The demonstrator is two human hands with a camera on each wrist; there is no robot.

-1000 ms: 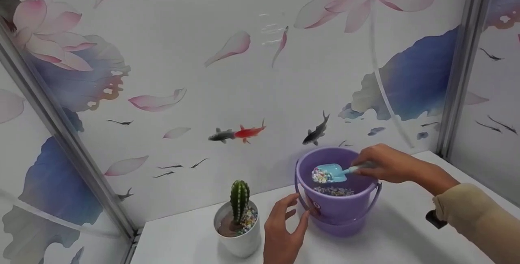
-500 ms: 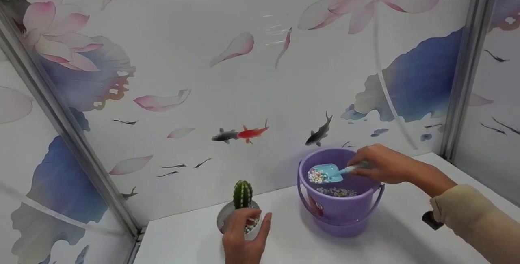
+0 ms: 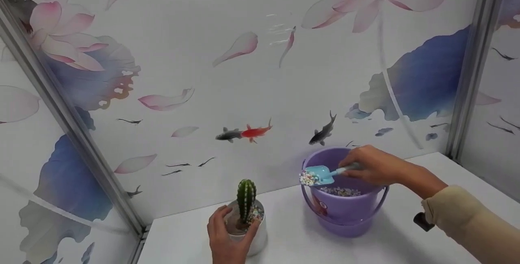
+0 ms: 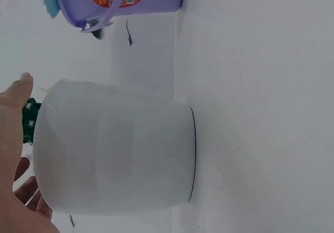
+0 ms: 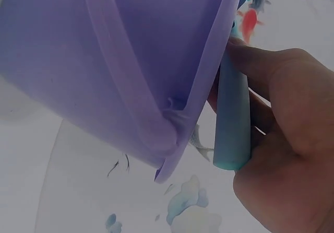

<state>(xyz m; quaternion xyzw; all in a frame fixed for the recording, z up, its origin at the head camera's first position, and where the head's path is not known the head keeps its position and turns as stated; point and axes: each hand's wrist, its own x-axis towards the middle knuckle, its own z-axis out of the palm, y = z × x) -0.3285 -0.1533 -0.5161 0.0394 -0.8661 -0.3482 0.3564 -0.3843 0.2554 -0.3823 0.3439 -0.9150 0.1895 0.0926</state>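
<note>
My right hand pinches the pale handle of a small light-blue scoop. The scoop carries multicoloured beads and is held over the left rim of a purple bucket, which has more beads at its bottom. A green cactus stands in a white pot, with coloured beads on the right part of its brown top. At the pot's rim is my left hand, thumb and fingers spread to either side. The left wrist view shows the thumb slightly apart from the white pot wall.
Both pot and bucket stand on a white table. Behind it rises a panel printed with lotus flowers and fish, framed by metal posts. The bucket's carrying handle hangs down its side.
My left hand has moved left from beside the bucket to the potted cactus and lies at its rim. The loaded scoop has shifted left, from inside the bucket's mouth to over its left rim.
</note>
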